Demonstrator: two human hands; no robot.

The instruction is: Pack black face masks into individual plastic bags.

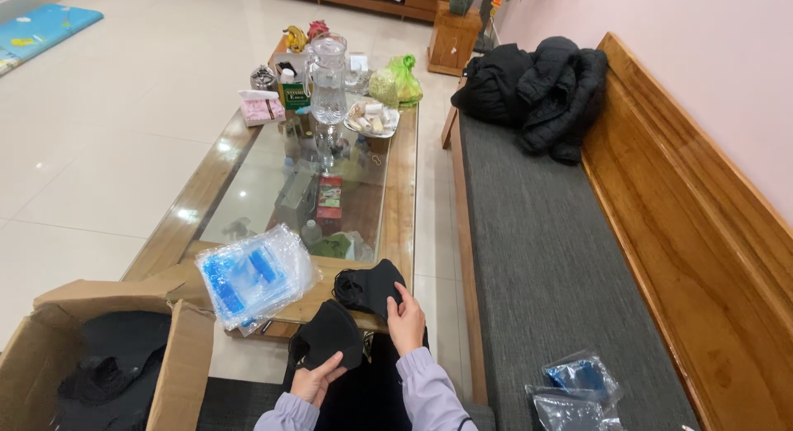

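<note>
Both hands are busy with black cloth masks at the near edge of the table: my left hand (316, 380) lies half open, fingers spread under one black mask (329, 334) with the thumb pressing on its lower edge, and my right hand (406, 320) is lightly curled, fingertips touching the rim of a second black mask (371, 287) that rests on the wooden table edge just beside the first. Going by size, I see the long grey bench cushion (545, 258) on my right with a heap of black jackets (537, 88) at its far end, then the glass-topped coffee table (248, 142) carrying a clear glass jug (328, 78) among small items, then the open cardboard box (178, 365) at my left with dark cloth inside, then a stack of clear plastic bags with blue print (254, 276) on the table corner, and last two filled bags (576, 391) on the cushion. My wrists are cut off by the lower edge, and the box's contents are too dark to make out
</note>
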